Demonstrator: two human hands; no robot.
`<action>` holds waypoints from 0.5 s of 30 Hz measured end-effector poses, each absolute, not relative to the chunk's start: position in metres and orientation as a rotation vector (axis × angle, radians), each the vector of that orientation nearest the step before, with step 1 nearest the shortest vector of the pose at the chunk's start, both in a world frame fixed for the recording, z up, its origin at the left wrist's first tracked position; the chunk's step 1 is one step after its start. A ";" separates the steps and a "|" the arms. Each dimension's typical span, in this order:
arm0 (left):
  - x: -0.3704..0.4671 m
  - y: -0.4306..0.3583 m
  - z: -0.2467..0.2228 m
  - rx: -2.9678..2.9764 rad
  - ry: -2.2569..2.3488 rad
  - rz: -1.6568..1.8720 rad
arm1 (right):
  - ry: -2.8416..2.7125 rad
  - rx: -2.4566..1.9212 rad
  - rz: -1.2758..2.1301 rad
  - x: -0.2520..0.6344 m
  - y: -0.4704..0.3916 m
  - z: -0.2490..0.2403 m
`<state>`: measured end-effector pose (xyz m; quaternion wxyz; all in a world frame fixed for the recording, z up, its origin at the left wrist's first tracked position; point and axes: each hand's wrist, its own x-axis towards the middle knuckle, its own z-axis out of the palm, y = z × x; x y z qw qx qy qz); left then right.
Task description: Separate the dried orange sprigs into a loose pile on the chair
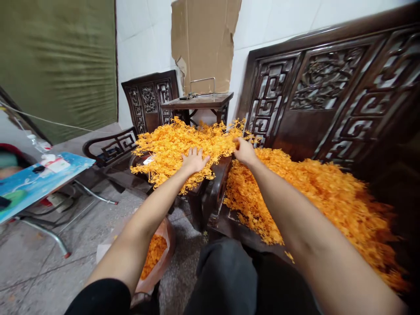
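Note:
A heap of small orange branching pieces (173, 140), which look like artificial flower parts, covers a dark wooden side table. My left hand (195, 162) lies on the heap with its fingers spread. At the heap's right edge, my right hand (245, 151) has its fingers curled around a few orange pieces (241, 127). A second, larger orange pile (315, 192) fills the carved wooden bench under my right arm. A small white object (148, 160) shows at the left side of the first heap.
On the floor below my left arm stands a pink plastic bag (169, 245) with orange pieces inside. A blue folding table (49, 179) is at left, with a person partly visible behind it. Against the wall are a small wooden stand (200, 101) and cardboard (206, 43).

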<state>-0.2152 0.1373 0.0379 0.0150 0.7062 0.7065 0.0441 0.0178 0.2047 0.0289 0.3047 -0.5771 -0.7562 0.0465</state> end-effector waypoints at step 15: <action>-0.206 0.132 0.031 2.191 2.208 0.124 | -1.647 -1.413 -0.302 0.069 0.213 0.062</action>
